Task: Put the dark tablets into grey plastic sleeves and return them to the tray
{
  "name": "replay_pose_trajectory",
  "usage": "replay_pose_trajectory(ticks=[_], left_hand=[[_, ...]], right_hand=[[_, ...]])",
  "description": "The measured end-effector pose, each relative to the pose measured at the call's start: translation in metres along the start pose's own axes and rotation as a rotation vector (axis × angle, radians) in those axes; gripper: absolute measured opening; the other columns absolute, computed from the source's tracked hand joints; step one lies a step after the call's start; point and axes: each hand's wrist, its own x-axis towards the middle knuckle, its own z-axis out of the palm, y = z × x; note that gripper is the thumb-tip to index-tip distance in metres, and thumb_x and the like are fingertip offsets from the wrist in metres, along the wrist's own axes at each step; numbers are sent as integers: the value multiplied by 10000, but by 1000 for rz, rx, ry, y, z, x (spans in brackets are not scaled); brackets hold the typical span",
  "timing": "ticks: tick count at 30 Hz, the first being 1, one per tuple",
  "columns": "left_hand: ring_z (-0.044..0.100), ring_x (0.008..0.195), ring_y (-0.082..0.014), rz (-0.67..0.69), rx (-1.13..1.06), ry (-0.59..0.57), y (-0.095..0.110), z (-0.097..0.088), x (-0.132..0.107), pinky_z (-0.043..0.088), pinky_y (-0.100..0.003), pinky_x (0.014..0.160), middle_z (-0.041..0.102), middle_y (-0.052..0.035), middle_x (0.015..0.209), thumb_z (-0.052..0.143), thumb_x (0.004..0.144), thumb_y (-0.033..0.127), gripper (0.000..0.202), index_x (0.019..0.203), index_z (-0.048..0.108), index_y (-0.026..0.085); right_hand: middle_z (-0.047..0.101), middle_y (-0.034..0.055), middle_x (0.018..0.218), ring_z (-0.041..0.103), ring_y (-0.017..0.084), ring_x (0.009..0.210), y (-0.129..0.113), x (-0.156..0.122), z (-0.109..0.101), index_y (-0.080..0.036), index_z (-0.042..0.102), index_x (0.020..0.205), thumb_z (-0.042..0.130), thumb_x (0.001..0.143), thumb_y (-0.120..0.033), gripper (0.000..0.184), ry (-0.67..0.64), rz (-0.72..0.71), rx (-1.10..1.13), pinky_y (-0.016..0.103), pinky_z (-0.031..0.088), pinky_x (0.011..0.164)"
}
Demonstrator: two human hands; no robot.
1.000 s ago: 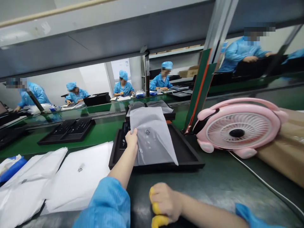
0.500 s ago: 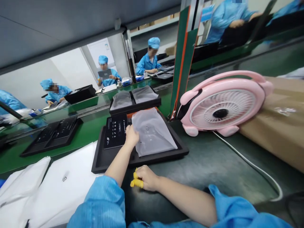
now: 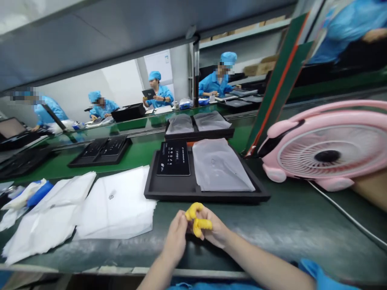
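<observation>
Just in front of the black tray [image 3: 169, 196], my left hand [image 3: 176, 237] and my right hand [image 3: 216, 231] meet above the dark green bench. Yellow finger cots [image 3: 203, 224] cover two fingers of my right hand, which are curled. The fingertips of my left hand are pressed together against one of these covered fingers. Whatever may lie between the fingers is hidden. In the tray's left half lies a black tablet-like panel [image 3: 173, 158] with white print. A translucent white sleeve [image 3: 222, 165] covers a flat item in the right half.
White sleeves [image 3: 117, 207] lie in piles on the left. A pink fan [image 3: 326, 149] with a white cable [image 3: 341, 209] stands right, near a green post [image 3: 279, 84]. More black trays [image 3: 99, 161] rest on the green line. Co-workers in blue [image 3: 163, 94] sit across it.
My left hand has left the black panel and come back to my right hand. The sleeve in the tray lies flatter and straighter. The view has swung left.
</observation>
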Motion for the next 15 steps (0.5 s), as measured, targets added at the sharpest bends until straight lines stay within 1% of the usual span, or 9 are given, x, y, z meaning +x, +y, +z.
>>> replay_pose_trajectory(ticks=[2,4,6,9,12,15], left_hand=[[521,792,-158,20,-107,103,-4,11,-11,429,-268,736,576,-62,830,345,749,692,543,804,507,177],[497,770,-148,63,-167,113,-3,17,-18,419,-259,723,543,-48,808,354,754,685,521,803,483,183],[460,704,-127,121,-188,82,-1,17,-22,404,-248,685,492,-21,747,338,796,640,468,765,449,187],[397,629,-103,180,-213,24,2,9,-24,372,-236,628,418,10,678,321,827,601,436,709,397,188],[349,583,-92,142,-280,-73,1,-4,-23,337,-231,573,372,28,629,350,797,634,462,662,350,192],[326,569,-89,99,-310,-158,-3,-16,-23,312,-226,552,356,34,607,368,780,648,476,645,342,192]], right_hand=[[521,-62,576,462,21,360,6,-4,10,-172,459,744,736,597,-295,337,-43,-36,65,93,329,333],[514,-66,559,454,19,357,10,-7,17,-178,465,725,731,607,-264,303,-60,-56,99,90,331,335],[524,-63,583,457,21,359,10,-9,23,-181,475,702,734,599,-238,285,-64,-64,106,91,327,327],[521,-59,560,438,20,339,9,-9,28,-180,506,681,727,614,-251,242,-83,-58,84,92,323,318],[512,-41,494,430,27,327,8,-5,34,-173,563,690,713,640,-317,214,-130,16,-2,97,336,325],[502,-25,464,425,35,328,10,-2,40,-170,589,656,706,634,-392,253,-161,94,-95,102,325,314]])
